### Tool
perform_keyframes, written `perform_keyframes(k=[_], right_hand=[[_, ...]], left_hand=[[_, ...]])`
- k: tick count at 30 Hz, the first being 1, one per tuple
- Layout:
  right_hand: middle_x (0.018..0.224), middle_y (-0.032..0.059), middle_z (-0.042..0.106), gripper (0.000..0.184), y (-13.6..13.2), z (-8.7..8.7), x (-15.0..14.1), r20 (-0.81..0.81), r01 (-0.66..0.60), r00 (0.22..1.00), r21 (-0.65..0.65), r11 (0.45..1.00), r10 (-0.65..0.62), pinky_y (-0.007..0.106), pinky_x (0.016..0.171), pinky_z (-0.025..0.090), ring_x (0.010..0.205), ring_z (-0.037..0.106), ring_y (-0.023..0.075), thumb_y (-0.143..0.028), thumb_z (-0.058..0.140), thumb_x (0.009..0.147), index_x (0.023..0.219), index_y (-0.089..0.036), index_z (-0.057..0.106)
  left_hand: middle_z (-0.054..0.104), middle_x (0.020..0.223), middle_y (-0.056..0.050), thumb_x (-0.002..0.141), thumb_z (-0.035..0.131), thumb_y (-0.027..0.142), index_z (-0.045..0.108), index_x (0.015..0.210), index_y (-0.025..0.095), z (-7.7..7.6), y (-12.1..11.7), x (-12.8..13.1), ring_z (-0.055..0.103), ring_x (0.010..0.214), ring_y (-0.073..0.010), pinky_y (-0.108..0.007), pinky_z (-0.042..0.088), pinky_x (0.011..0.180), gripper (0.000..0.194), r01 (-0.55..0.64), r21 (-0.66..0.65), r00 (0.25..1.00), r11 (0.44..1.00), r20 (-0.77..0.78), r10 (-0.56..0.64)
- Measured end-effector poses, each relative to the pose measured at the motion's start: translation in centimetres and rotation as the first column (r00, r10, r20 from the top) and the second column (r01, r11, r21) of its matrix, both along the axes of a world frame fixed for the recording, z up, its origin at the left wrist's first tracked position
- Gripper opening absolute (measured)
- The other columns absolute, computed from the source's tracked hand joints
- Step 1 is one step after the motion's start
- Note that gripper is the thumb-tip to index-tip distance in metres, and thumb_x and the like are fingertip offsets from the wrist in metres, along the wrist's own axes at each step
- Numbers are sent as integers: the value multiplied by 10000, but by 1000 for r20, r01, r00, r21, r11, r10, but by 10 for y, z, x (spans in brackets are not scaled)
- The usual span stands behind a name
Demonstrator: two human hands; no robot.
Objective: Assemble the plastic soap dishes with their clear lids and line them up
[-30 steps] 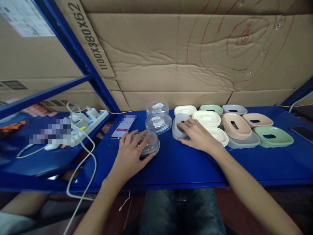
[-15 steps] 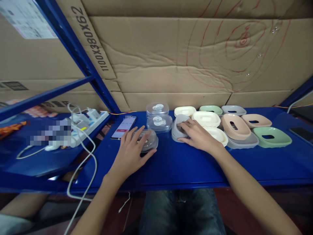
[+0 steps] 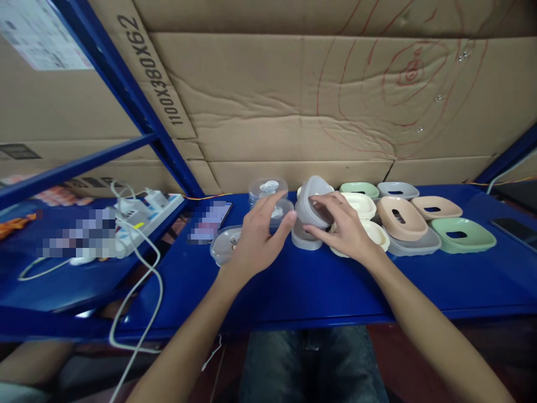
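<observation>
My right hand (image 3: 346, 226) grips a grey oval plastic dish (image 3: 311, 200), lifted and tilted up on its side. Another grey oval dish (image 3: 306, 240) lies on the table directly beneath it. My left hand (image 3: 258, 235) is raised just left of the lifted dish, its thumb and fingers apart and nothing seen in it. Partly behind the left hand and wrist, a clear oval lid (image 3: 221, 246) rests on the table. Two spots of clear lids with round white stickers, a rear one (image 3: 268, 187) and a nearer one (image 3: 286, 210), stand behind the left hand.
Right of my hands sit cream dishes (image 3: 380, 238), peach dishes (image 3: 405, 221), green dishes (image 3: 465, 238) and grey ones (image 3: 415, 244). A phone (image 3: 210, 221) lies at left, near a power strip (image 3: 168, 210) with white cables. A cardboard wall (image 3: 251, 101) stands behind the blue table (image 3: 285, 291).
My right hand has raised the upper grey dish off the one below and tilted it. My left hand has left the clear lid, now further left, and moved right towards the dish.
</observation>
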State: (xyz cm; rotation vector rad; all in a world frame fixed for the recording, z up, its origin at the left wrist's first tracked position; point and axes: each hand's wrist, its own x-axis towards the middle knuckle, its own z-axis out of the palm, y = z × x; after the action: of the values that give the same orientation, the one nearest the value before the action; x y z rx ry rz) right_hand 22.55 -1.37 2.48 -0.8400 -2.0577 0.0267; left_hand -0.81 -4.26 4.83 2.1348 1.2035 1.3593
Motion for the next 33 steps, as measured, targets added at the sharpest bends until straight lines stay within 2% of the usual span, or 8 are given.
perform_keyframes(k=[2, 5, 8, 11, 16, 20, 24, 33], right_hand=[[1177, 113, 730, 519, -1, 0, -1, -66, 4, 998, 83, 997, 1, 528, 995, 572, 1128, 650, 331, -484, 789, 984, 1434, -289, 620], [1182, 110, 733, 543, -2, -2, -2, -103, -8, 994, 138, 990, 22, 553, 1014, 569, 1140, 644, 335, -465, 800, 978, 1460, -306, 608], [1192, 105, 742, 501, -1, -3, -2, -85, -7, 996, 91, 996, 15, 576, 1047, 560, 1146, 658, 336, -492, 778, 990, 1434, -312, 632], [1234, 105, 755, 474, 0, -4, -4, -54, -36, 998, 45, 998, 38, 580, 1085, 545, 1173, 675, 332, -506, 758, 1004, 1414, -295, 647], [1233, 107, 776, 379, -4, 6, 0, -64, -88, 994, 51, 995, 92, 538, 1079, 557, 1200, 700, 316, -452, 740, 1018, 1341, -264, 676], [1157, 95, 801, 220, 5, 29, 26, -103, 129, 987, 42, 991, -124, 511, 1013, 560, 1096, 733, 304, -428, 647, 1061, 1182, -263, 726], [1198, 136, 797, 418, 33, 43, 60, 211, 289, 940, -79, 954, -267, 513, 982, 559, 1137, 730, 368, -546, 747, 969, 1223, -216, 730], [1405, 255, 707, 794, 59, 7, 73, 522, 427, 815, -248, 870, -251, 594, 1089, 537, 1332, 659, 470, -648, 835, 859, 1449, -146, 658]], left_hand=[[734, 1419, -159, 1054, 663, 474, 681, 1405, 190, 8, 8, 21, 683, 1341, -334, -497, 521, 1174, 452, 135, -177, 942, 975, 328, -71], [785, 1236, -137, 1018, 714, 455, 746, 1239, 170, 10, 20, 44, 732, 1216, -327, -434, 592, 1029, 361, 467, -351, 741, 812, 656, -142], [787, 1194, -107, 1021, 696, 452, 750, 1183, 185, 3, 30, 51, 746, 1159, -298, -382, 614, 942, 317, 657, -369, 568, 658, 815, -110], [793, 1230, -96, 1045, 654, 448, 736, 1263, 214, -7, 34, 49, 756, 1169, -286, -376, 626, 941, 330, 710, -392, 520, 584, 852, -61], [792, 1284, -139, 1077, 596, 469, 743, 1275, 169, -12, 36, 47, 743, 1227, -317, -415, 650, 945, 388, 695, -397, 503, 599, 864, -11], [767, 1369, -163, 1101, 525, 501, 724, 1336, 174, -8, 37, 46, 717, 1269, -361, -500, 666, 930, 449, 674, -396, 479, 624, 877, 39], [748, 1427, -150, 1107, 494, 567, 697, 1404, 221, -6, 38, 44, 710, 1288, -366, -498, 670, 902, 499, 666, -411, 474, 622, 878, 73], [776, 1364, -151, 1127, 427, 603, 686, 1410, 218, -8, 39, 46, 731, 1228, -347, -460, 659, 865, 543, 629, -439, 476, 642, 870, 129]])
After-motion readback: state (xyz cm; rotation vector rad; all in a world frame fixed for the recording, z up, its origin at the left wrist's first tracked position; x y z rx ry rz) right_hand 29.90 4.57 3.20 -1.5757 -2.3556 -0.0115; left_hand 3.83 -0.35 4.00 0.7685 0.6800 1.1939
